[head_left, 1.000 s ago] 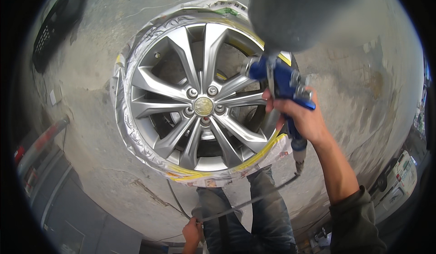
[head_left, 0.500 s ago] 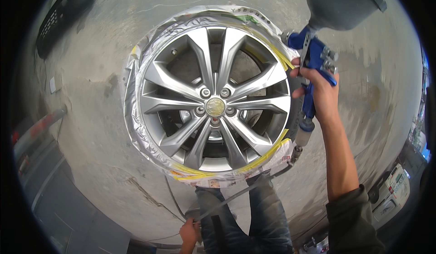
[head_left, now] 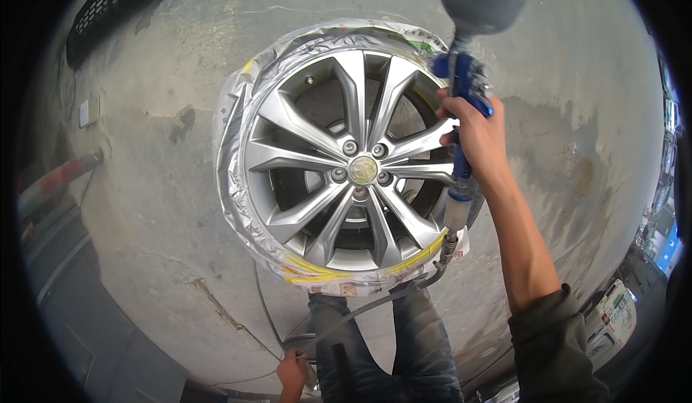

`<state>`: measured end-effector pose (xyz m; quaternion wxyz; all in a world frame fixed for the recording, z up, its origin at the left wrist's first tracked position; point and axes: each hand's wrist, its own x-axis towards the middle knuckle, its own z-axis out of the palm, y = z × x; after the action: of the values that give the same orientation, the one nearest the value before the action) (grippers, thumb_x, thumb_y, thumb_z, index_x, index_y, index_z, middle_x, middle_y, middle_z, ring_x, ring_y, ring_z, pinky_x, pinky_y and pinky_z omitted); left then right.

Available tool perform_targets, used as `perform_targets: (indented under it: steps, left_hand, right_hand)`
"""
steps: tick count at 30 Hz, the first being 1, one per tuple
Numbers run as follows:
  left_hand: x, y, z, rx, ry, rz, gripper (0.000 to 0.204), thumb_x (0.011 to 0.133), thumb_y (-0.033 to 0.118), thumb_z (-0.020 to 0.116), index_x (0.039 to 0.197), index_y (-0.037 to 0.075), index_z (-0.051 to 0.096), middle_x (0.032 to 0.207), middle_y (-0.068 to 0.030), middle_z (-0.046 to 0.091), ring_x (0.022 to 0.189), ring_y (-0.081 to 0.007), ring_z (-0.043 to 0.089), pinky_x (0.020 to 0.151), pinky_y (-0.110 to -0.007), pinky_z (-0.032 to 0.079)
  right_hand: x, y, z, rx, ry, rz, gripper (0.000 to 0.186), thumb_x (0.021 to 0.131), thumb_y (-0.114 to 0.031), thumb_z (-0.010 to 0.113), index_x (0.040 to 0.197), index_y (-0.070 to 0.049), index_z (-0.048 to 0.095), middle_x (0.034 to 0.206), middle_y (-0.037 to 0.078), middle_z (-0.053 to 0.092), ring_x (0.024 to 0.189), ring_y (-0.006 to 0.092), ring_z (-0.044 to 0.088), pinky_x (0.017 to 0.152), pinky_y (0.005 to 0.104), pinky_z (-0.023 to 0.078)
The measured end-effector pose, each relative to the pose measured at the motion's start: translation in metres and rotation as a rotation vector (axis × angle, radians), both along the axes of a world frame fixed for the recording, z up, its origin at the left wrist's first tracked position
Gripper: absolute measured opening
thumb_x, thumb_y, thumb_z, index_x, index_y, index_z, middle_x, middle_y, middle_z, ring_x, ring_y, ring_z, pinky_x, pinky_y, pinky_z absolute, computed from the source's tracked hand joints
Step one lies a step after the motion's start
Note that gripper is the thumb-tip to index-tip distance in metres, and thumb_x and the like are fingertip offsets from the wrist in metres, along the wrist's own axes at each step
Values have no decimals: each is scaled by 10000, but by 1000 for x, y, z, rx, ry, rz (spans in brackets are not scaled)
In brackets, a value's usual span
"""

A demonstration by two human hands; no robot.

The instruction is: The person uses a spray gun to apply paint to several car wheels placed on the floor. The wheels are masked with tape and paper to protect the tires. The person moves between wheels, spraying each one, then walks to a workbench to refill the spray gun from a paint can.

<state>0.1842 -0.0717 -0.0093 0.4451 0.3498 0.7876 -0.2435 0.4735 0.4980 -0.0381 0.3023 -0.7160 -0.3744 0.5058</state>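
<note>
Over here I can see small dark characters on the masking paper (head_left: 429, 40) round the wheel (head_left: 362, 171), a character row on a white panel (head_left: 613, 320) near the floor's right edge, and white marking on a blue sign (head_left: 670, 244).

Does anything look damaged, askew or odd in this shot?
Two things. The crinkled silver-and-white masking sheet around the silver multi-spoke wheel looks incomplete: black rubber tyre shows on the right, beside the blue grey-cupped spray gun. At lower left, the grey concrete floor has a long, ragged crack, breaking its surface.
</note>
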Motion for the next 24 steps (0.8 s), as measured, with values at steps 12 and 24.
perform_targets:
  steps: [12,24]
  left_hand:
    - [-22,-6,-1,106,-90,104,265,869,288,699,1075,125,658,840,-156,713,779,-398,688,665,-505,516]
    - [-31,-33,-1,182,-139,200,279,813,162,750,1072,130,651,993,-128,709,844,-352,694,706,-450,530]
  right_hand:
    - [-49,20,15,16,-84,52,239,849,-90,601,1027,52,676,965,94,687,849,154,647,546,293,570]
    - [-127,-60,32,-398,420,635,294,828,-6,602,1120,12,630,1021,64,681,850,131,663,519,269,569]
